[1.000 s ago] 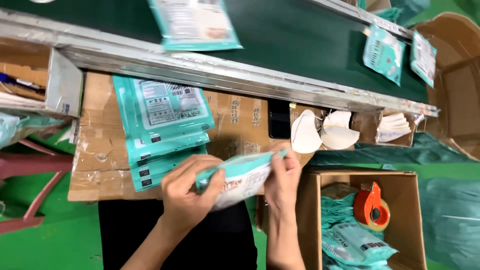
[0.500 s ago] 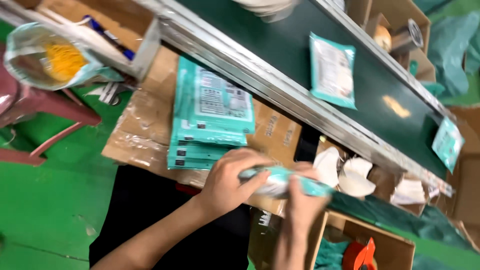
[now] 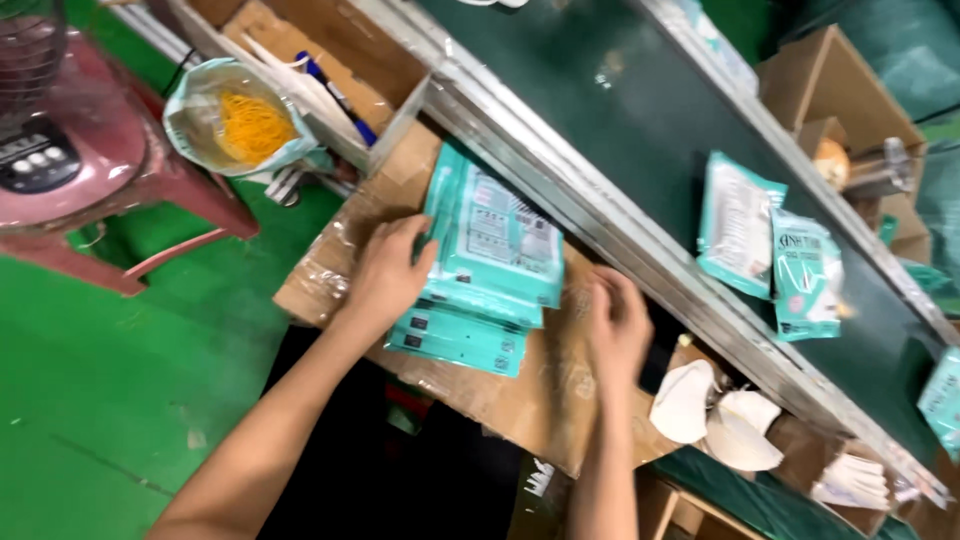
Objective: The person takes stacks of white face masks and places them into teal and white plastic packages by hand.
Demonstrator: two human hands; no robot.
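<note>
The stack of teal packets (image 3: 490,265) lies on the cardboard-covered table (image 3: 540,400), long axis running near to far. The left hand (image 3: 388,272) touches its left edge, fingers loosely curled, gripping nothing. The right hand (image 3: 617,325) hovers just right, half-open, empty.

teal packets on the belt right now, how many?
3 in view. Two teal packets lie side by side mid-belt, overlapping slightly; a third is cut off by the right frame edge. More may lie outside the frame. The stack under the left hand is not counted.
</note>
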